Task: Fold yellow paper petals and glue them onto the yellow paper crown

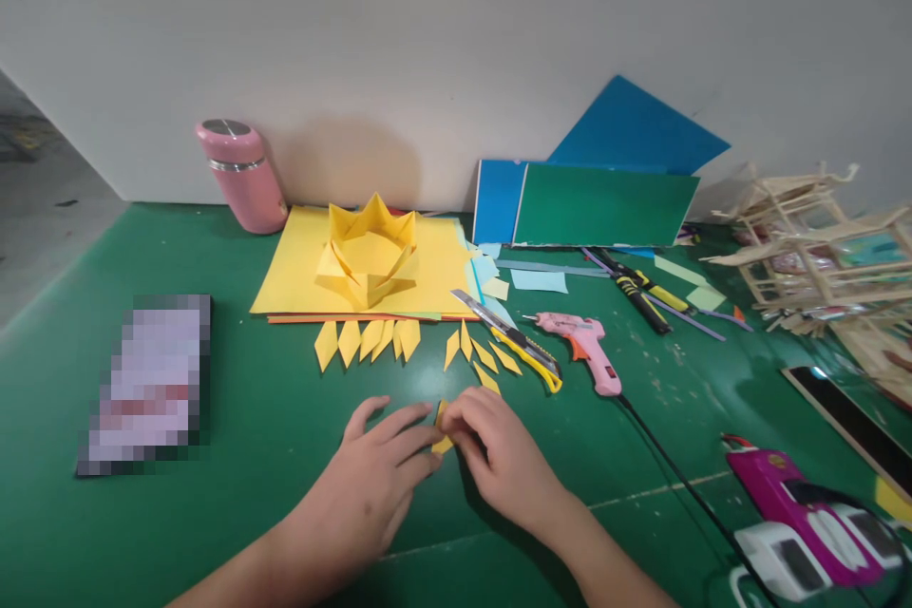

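Evidently, in the head view, the person's right hand [509, 461] pinches a small yellow paper piece [443, 446] between thumb and bent fingers, low over the green table [285, 532]. The left hand [385, 470] spreads its fingers loosely, palm down, with fingertips at the piece's left edge; whether they also grip it cannot be told. The piece therefore sits right between the two sets of fingertips, partly hidden by them.

Just beyond the right fingers lies a loose cluster of yellow slips [485, 355], and beyond the left fingers a row of yellow diamonds [349, 342]. Farther past these, a folded yellow crown [367, 290] stands on a yellow sheet [285, 275]. To the right of the right fingers, and a little beyond, are a yellow-handled cutter [531, 356] and then a pink glue gun [584, 342]. Well to the left of the left fingers and farther off, a pink flask [246, 176] stands near the wall [442, 38].
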Tool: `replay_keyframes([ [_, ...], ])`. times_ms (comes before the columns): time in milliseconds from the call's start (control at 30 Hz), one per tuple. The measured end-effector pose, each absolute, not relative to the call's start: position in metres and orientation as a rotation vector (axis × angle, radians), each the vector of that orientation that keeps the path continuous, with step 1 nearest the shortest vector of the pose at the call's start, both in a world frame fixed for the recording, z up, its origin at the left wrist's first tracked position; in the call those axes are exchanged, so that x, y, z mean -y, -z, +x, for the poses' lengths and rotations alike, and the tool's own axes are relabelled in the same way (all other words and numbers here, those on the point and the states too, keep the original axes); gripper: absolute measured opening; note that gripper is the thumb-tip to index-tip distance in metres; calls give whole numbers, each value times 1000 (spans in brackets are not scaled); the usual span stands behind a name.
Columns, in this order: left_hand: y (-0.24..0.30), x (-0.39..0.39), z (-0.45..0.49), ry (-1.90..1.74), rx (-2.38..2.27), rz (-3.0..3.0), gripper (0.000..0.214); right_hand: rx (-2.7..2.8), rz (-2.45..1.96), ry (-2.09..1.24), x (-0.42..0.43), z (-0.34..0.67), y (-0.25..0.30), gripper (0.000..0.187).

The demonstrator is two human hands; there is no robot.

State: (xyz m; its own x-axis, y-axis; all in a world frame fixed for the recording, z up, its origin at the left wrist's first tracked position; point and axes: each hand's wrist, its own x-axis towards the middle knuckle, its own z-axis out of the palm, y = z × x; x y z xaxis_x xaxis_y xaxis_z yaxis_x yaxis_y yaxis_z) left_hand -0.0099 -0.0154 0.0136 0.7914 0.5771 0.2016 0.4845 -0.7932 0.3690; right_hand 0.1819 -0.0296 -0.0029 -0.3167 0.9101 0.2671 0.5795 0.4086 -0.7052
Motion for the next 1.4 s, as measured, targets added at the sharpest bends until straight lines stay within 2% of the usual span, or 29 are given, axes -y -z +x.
replay_keyframes([
  [333, -11, 10, -14, -440, -642, 2677, 46, 1875, -1308, -388, 25, 193, 4, 16],
  [500, -12, 11, -12, -472, -659, 2673, 45, 1945, -1252, -351, 25, 197, 2, 24],
  [600, -12, 12, -10, -500, -664, 2667, 42, 2062, -1199, -370, 24, 197, 2, 31],
  [733, -11, 13, -8, -496, -662, 2656, 42, 2148, -1258, -422, 25, 194, 2, 27],
  [900, -8, 12, -10, -512, -673, 2650, 39, 2242, -1311, -506, 27, 192, 0, 44],
  [1100, -7, 11, -12, -543, -669, 2640, 37, 2186, -1249, -646, 28, 192, 0, 51],
  [1267, -7, 11, -12, -559, -697, 2624, 36, 2231, -1232, -627, 29, 191, 1, 61],
  [1400, -6, 11, -12, -564, -703, 2615, 37, 2264, -1168, -667, 28, 191, 0, 55],
])
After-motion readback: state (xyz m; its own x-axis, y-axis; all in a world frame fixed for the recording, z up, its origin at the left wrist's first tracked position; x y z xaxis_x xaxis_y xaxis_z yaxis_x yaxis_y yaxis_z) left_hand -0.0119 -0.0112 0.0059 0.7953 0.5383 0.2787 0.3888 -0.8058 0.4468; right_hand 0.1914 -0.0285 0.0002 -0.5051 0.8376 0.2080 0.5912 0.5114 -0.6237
